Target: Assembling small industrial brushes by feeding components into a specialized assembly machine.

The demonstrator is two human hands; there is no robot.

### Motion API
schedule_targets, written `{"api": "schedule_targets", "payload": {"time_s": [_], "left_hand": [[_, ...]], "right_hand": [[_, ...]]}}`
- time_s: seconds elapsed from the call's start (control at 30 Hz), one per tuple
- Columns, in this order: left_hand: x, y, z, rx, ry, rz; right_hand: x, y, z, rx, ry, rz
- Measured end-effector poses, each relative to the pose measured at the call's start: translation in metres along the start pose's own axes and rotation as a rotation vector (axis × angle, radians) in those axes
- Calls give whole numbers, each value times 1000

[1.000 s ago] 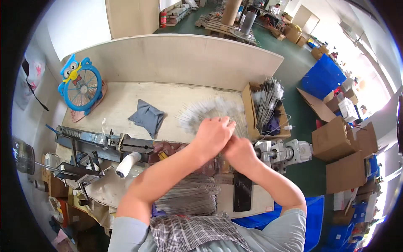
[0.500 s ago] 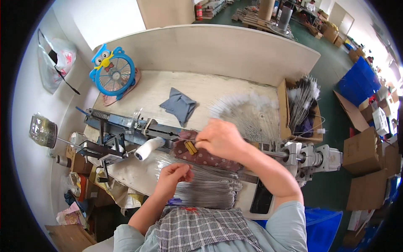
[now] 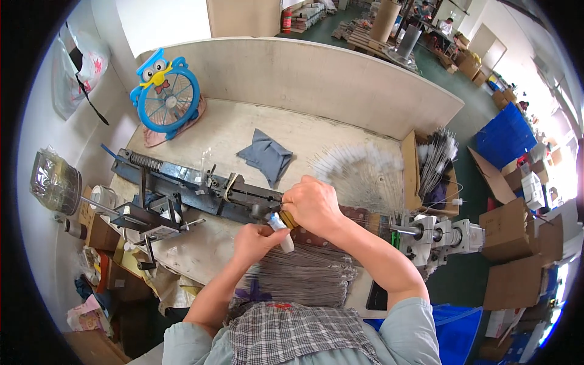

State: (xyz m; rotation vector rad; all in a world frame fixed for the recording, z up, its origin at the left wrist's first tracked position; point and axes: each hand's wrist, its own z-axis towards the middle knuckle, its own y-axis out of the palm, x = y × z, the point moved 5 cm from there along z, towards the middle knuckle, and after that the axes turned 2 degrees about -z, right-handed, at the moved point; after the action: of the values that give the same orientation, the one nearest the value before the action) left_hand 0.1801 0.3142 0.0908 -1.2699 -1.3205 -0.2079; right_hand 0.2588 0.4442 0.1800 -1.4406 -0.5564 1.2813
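Head view: the left hand pinches a small white roll at the near edge of the dark metal jig on the bench. The right hand, closed, touches the roll from the far side. A wire bundle lies nearer.

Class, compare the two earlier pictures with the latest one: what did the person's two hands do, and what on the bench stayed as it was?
The left hand came up off the wire bundle and now holds a small white piece by the dark machine. The right hand drew back from the fanned brushes to meet it. The blue fan and grey cloth stayed put.
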Motion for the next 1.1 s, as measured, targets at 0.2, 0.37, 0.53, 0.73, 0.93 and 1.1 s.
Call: {"api": "schedule_targets", "payload": {"time_s": [0.2,0.37,0.53,0.73,0.93,1.1], "left_hand": [[-13,21,7,-27,56,-288],[4,46,-7,-36,-115,-1111],[5,35,-2,-19,167,-424],[-33,-2,-6,79,61,-385],[-142,-81,-24,206,-348,-1293],[-158,-97,-25,360,-386,-1384]], "right_hand": [[-1,-18,-17,124,-127,-10],[7,-42,-73,413,-190,-26],[12,23,-79,326,-171,66],[18,58,-59,231,-158,105],[25,38,-66,110,-100,131],[22,39,-66,63,-119,126]]}}
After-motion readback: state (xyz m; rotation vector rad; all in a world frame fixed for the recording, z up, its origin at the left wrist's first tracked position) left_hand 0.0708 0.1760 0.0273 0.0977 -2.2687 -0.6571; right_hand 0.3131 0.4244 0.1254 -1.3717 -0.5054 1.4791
